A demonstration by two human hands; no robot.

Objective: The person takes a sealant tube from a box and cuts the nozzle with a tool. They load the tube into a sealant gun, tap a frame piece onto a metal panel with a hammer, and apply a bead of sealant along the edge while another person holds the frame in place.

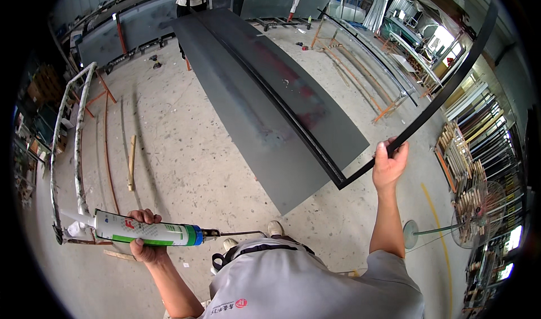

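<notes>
Along the grey table (276, 178), a black frame (283, 106) ran lengthwise ahead, its near corner close to the right hand (389, 169), closed round its slanting bar (434, 107), while the left hand (147, 252), farther off, gripped a caulking gun (163, 234).

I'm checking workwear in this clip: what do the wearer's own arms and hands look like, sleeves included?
The left hand and right hand are ungloved, with no watch or band in view. A short, plain grey sleeve covers the upper right arm. It belongs to a grey shirt with a small round red emblem and dark lettering beside it.
</notes>
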